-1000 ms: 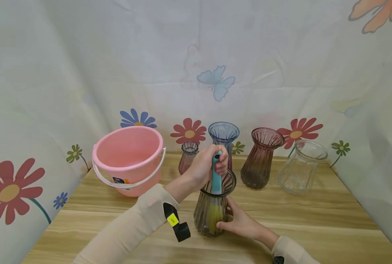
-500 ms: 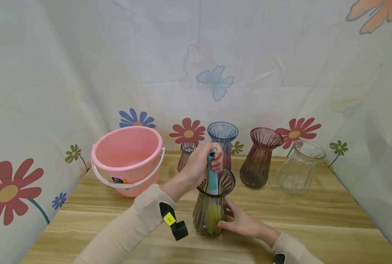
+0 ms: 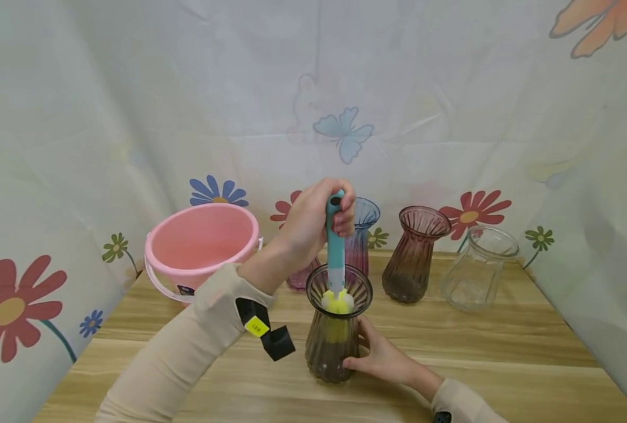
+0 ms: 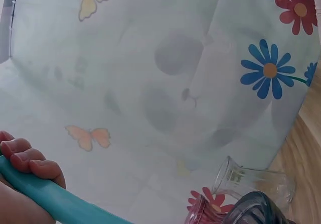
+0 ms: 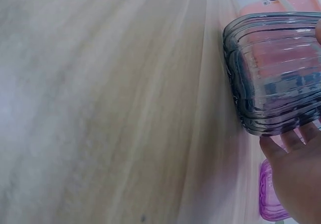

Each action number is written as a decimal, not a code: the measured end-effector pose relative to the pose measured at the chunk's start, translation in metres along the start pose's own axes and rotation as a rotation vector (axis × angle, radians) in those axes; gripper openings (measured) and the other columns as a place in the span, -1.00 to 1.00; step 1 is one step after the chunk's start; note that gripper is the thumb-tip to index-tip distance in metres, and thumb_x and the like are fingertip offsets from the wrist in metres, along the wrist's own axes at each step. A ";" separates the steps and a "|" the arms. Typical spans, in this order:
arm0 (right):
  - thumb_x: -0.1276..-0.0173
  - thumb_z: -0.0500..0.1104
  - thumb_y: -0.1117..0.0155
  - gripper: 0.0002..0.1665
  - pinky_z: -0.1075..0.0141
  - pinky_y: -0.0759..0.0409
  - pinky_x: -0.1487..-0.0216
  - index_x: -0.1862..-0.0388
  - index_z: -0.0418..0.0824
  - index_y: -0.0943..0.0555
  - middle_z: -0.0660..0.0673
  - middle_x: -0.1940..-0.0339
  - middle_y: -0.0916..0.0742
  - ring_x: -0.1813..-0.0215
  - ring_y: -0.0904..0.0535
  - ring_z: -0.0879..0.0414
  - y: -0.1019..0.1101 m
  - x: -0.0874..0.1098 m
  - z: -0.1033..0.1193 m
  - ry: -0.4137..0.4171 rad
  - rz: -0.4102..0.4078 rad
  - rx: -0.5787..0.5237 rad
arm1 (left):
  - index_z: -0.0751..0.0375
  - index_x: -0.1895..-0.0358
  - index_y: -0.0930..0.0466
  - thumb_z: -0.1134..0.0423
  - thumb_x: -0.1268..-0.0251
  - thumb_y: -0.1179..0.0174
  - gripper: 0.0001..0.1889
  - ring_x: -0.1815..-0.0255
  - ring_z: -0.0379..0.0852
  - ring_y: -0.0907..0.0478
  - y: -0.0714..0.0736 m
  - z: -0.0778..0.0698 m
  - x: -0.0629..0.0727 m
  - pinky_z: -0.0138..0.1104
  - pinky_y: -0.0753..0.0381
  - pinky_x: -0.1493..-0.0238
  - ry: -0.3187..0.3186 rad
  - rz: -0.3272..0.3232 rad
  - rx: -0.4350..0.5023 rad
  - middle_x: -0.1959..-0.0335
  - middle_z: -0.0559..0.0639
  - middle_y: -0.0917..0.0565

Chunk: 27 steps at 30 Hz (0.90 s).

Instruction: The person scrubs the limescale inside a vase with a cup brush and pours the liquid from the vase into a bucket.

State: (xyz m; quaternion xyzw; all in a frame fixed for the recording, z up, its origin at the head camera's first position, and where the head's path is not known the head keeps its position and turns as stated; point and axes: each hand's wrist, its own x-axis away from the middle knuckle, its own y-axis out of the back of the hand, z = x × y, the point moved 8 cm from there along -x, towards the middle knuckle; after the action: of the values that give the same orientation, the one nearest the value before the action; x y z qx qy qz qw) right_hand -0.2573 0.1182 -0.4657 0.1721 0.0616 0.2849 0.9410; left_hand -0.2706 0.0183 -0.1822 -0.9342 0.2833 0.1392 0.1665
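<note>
A ribbed smoky-grey glass vase [image 3: 324, 355] stands upright on the wooden table. My left hand [image 3: 310, 217] grips the teal handle of a bottle brush [image 3: 336, 255] above it. The yellow and white brush head [image 3: 337, 304] sits in the vase's mouth and neck, its lower part seen through the glass. Low on the vase's right side, my right hand [image 3: 387, 356] holds it, thumb in front and fingers behind. In the left wrist view, curled fingers [image 4: 42, 166] wrap the handle. The right wrist view has the vase base [image 5: 276, 78] beside that hand's fingers.
A pink bucket [image 3: 202, 270] with a white handle stands at the back left, partly behind the left arm. Along the back are a blue-and-pink vase [image 3: 365, 214], a reddish vase [image 3: 411, 264] and a clear vase [image 3: 474, 282]. A smaller pinkish vase [image 3: 303, 279] is mostly hidden behind the left forearm.
My left hand has risen with the brush, lifting its head from low in the vase to the mouth. The right hand stays on the vase.
</note>
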 end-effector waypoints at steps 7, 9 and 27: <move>-0.14 -0.11 -0.35 -0.05 -0.08 -0.23 -0.27 -0.37 -0.20 0.01 -0.31 -0.29 -0.32 -0.38 -0.15 -0.28 -0.001 0.000 0.001 0.017 -0.017 0.001 | 0.22 0.62 -0.19 0.26 -0.33 0.36 -0.68 0.70 -0.11 -0.06 -0.003 0.002 0.002 -0.34 -0.12 0.58 -0.024 0.022 0.008 0.74 -0.05 -0.15; -0.13 -0.12 -0.35 -0.06 -0.07 -0.25 -0.26 -0.36 -0.20 -0.01 -0.31 -0.28 -0.33 -0.37 -0.17 -0.27 -0.001 0.000 0.001 0.020 -0.023 0.006 | 0.20 0.62 -0.18 0.26 -0.33 0.36 -0.68 0.70 -0.12 -0.05 0.000 0.011 0.003 -0.34 -0.11 0.58 -0.010 0.009 0.002 0.74 -0.07 -0.14; -0.30 -0.08 -0.18 0.01 -0.08 -0.28 -0.24 -0.47 -0.09 0.26 -0.30 -0.46 -0.04 -0.39 -0.11 -0.31 -0.006 0.003 0.006 0.027 0.061 0.027 | 0.21 0.59 -0.17 0.23 -0.35 0.37 -0.68 0.71 -0.10 -0.09 0.015 0.086 0.017 -0.39 -0.24 0.57 0.118 0.027 -0.015 0.73 -0.07 -0.19</move>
State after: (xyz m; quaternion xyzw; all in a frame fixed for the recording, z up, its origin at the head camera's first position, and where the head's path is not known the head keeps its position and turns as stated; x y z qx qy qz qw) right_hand -0.2502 0.1132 -0.4626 0.1826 0.0728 0.3151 0.9285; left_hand -0.2797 0.0321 -0.2694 -0.9380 0.3043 0.0883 0.1404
